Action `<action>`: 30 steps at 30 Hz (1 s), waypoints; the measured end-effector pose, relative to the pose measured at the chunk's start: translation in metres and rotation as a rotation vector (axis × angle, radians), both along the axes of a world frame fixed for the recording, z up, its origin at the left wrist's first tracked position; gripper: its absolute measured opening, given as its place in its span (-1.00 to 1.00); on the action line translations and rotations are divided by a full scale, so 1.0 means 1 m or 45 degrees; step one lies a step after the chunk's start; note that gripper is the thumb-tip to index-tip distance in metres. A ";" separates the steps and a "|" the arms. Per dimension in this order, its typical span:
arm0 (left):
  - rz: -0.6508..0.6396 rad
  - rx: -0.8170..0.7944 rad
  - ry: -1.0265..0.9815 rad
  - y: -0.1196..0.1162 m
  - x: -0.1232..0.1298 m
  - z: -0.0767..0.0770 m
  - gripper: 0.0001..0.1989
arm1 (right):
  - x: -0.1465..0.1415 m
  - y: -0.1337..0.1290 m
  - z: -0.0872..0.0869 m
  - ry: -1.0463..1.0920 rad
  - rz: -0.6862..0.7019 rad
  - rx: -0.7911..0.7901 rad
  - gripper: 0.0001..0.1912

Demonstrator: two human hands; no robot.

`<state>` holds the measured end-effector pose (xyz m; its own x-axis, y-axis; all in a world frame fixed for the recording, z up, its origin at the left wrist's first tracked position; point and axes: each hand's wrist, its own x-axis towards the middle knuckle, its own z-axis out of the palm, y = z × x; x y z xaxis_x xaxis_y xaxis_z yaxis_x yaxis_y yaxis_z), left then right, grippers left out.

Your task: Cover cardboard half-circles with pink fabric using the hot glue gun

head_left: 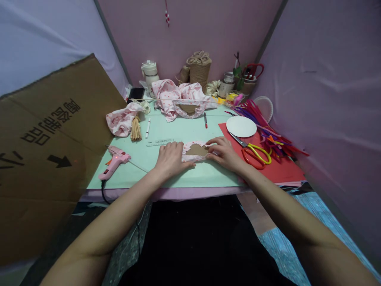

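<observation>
A cardboard piece (197, 149) lies on the pale green tabletop in front of me, its edges wrapped in pink patterned fabric. My left hand (169, 159) holds its left side, with the thumb along the near edge and the fingers over the far edge. At the right side, my right hand (222, 153) grips the fabric-covered edge between thumb and curled fingers. A clear ruler (159, 142) lies just beyond my left hand. Scissors (253, 153) with yellow and red handles rest to the right of my right hand.
A pink glue gun (114, 162) lies left, beside a large cardboard sheet (44, 151). Farther back are a stick bundle (136, 129), a white marker (148, 128), a red pen (205, 120), pink fabric (166, 97), twine (199, 73) and a bottle (149, 75). A white disc (241, 126) sits on red paper (279, 169).
</observation>
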<state>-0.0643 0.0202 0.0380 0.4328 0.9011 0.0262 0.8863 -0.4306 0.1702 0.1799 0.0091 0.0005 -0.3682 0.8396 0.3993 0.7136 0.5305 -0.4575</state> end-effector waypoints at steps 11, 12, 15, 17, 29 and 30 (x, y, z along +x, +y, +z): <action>-0.124 -0.145 -0.060 0.033 0.016 0.000 -0.17 | -0.007 0.008 -0.006 0.035 -0.110 -0.063 -0.88; -0.117 -0.136 -0.064 0.034 0.017 -0.001 -0.20 | -0.007 0.009 -0.006 0.023 -0.115 -0.061 -0.89; -0.122 -0.124 -0.047 0.035 0.018 -0.001 -0.32 | -0.008 0.011 -0.006 -0.019 -0.125 -0.043 -0.89; -0.140 -0.131 -0.015 0.037 0.018 -0.001 -0.40 | -0.008 0.012 -0.007 -0.046 -0.128 -0.029 -0.89; -0.149 -0.048 -0.018 0.029 0.045 0.010 -0.30 | 0.006 -0.005 0.001 0.092 -0.493 0.147 -0.64; -0.153 -0.051 -0.019 0.029 0.050 0.010 -0.29 | 0.011 -0.011 0.001 0.113 -0.557 0.144 -0.66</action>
